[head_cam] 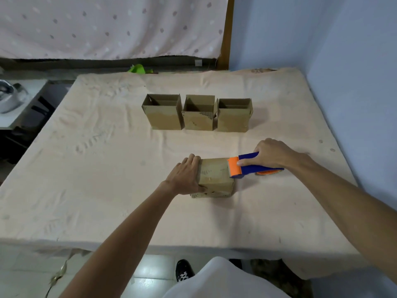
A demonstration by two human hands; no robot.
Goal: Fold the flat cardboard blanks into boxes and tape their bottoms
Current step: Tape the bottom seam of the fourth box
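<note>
Left hand (184, 177) partly covers the box (214, 175); the tape dispenser's (257, 167) roll (266, 173) is mostly hidden.

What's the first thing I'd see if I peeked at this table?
The bright blue and orange plastic tape dispenser pops out first. The right hand grips it against the top of a small brown cardboard box in the middle of the table, which the left hand holds. Behind stands a row of three open brown cardboard boxes.

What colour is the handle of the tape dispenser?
Blue; the tape dispenser shows best in the head view.
</note>
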